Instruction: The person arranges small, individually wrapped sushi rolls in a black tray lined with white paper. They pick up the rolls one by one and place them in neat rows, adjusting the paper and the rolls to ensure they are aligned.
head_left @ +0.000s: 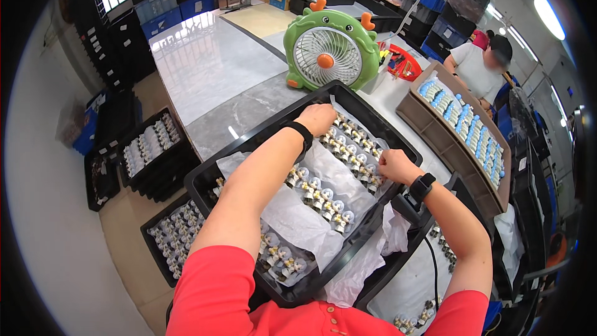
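Note:
A black plastic tray lies tilted in front of me, holding rows of small figurines with clear round heads and white and yellow bodies. Sheets of white tissue paper lie between the rows. My left hand is closed at the tray's far end, by the end of the farthest row. At the right side of the tray, my right hand is also closed, its fingers curled beside the figurines. What either hand pinches, if anything, is hidden by the fingers.
Beyond the tray stands a green cartoon fan on the table. To the right is a brown crate of blue and white pieces. Another black tray sits near right, stacked trays at left. A person works at far right.

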{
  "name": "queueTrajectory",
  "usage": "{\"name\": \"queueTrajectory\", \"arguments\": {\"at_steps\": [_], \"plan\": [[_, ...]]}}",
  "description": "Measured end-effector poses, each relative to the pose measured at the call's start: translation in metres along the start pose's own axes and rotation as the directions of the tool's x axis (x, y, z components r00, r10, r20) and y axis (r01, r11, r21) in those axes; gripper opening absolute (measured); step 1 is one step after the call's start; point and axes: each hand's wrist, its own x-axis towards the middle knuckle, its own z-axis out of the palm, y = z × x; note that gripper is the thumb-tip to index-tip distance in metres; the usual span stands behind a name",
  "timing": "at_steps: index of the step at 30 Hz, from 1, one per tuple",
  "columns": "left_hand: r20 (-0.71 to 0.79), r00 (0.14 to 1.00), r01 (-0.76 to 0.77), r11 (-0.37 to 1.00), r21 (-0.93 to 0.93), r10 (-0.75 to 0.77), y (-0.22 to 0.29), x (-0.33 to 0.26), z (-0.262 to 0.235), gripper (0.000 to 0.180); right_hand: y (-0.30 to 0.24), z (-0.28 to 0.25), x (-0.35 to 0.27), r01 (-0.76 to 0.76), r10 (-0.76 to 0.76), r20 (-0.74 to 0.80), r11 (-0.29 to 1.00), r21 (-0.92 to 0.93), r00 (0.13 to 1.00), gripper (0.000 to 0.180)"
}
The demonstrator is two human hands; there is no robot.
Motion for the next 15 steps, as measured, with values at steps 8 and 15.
{"name": "queueTrajectory", "arguments": {"at_steps": [8,15], "plan": [[0.017,0.997,-0.074,0.996,-0.039,0.075,0.008,-0.011,-0.019,0.010,0.003,-0.001,-0.002,0.085,-0.087,-0.058,0.995,-0.044,0.995,0.015],[0.047,0.995,-0.090,0.996,-0.005,0.091,0.006,-0.008,-0.022,0.011,0.006,-0.001,-0.002,0.063,-0.070,-0.108,0.996,-0.067,0.992,0.016]]}}
